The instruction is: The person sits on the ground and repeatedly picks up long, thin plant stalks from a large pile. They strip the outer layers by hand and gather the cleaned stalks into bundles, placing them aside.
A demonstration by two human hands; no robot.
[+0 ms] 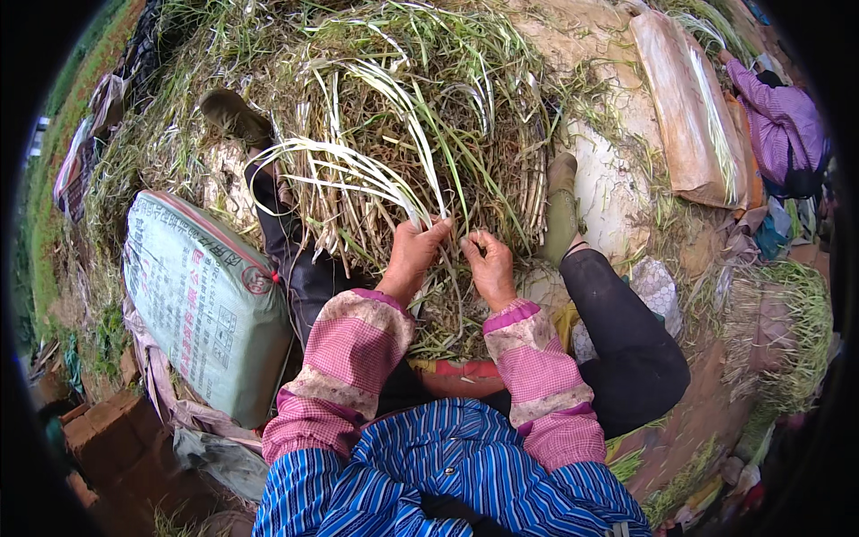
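My left hand (411, 255) is closed around a small bunch of long pale stalks (389, 180), whose white and light green leaves fan out up and to the left. Thin root ends hang below that grip. Close on its right, my right hand (490, 265) has thumb and forefinger drawn together beside the lower ends of the stalks. Whether a thin strand lies between those fingertips cannot be made out. Beyond both hands, between my feet, spreads a large heap of leafy stalks (429, 134), partly brown and dry.
A stuffed pale green woven sack (208, 302), bearing writing, stands at my left. On the right lies a long brown sack (691, 114) with pale stalks on it, near a co-worker in a purple checked top (782, 127). Bundled greens (785, 335) sit lower right; bricks (111, 436) lower left.
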